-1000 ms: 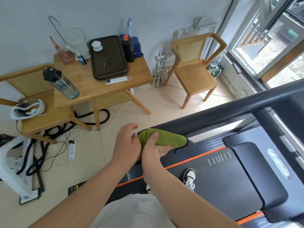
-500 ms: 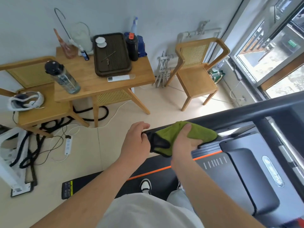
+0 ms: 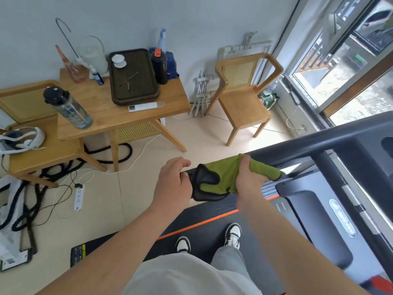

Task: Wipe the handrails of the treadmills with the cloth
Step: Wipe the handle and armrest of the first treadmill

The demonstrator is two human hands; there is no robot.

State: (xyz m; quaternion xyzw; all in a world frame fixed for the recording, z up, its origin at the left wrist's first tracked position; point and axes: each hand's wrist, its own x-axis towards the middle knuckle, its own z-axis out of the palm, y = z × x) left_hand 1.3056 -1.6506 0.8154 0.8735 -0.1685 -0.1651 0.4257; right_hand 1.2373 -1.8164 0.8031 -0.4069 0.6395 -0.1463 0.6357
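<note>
A wooden table (image 3: 102, 107) and cane-backed chair (image 3: 244, 107) are set against a pale wall (image 3: 191, 18); the beige floor (image 3: 208, 133) is lit by a window (image 3: 340, 67).

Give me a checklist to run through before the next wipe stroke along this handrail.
1. Cloth draped over the handrail: ok.
2. Right hand has a firm grip on the cloth: ok.
3. Left hand holds the rail's near end: ok.
4. Rail beyond the cloth bare, nothing lying on it: ok.
5. Both shoes planted on the belt: ok.
6. Cloth covers the rail's underside: cannot tell.
</note>
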